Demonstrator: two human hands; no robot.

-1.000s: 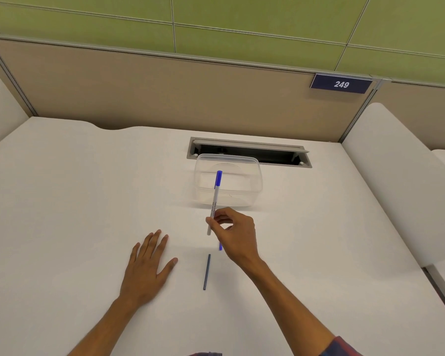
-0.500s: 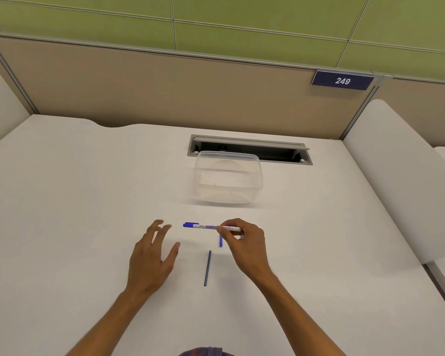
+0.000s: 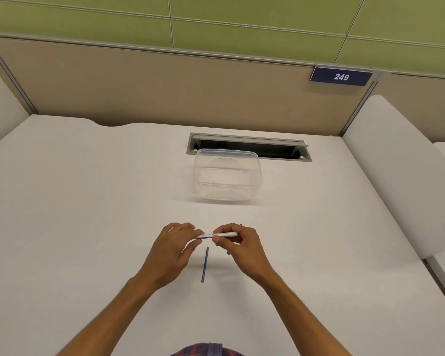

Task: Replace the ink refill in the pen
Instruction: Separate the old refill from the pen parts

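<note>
- desk: white top, fills most of view, beige partition at far edge w/ green wall panels above.
- L forearm comes in from bottom-left, angled up toward centre.
- left hand: above desk, fingers curled, thumb + fingertips pinch the L end of the pen. That end is hidden inside the grip, so cap can't be seen.
- pen: white barrel w/ small print, held roughly horizontal in the air btwn both hands, a bit above desk, near side of the container. R end pokes out past the R fingers.
- ink refill: thin dark blue stick, lies flat on desk just below the pen, in the gap btwn the two wrists, runs near-to-far w/ slight tilt. Neither hand touches it.
- clear plastic container: lidless, on desk beyond the hands, well apart from them; looks empty apart from a tiny speck, can't tell what.
- cable slot: grey-framed opening in desk, right behind container.
- right hand: fingers curled round the R part of the pen, thumb under, index on top. Grasping it.
- R forearm enters from bottom-right.
- number plate: dark blue, reads 249, on partition top far right.
- white side panel: at R edge of desk.
</note>
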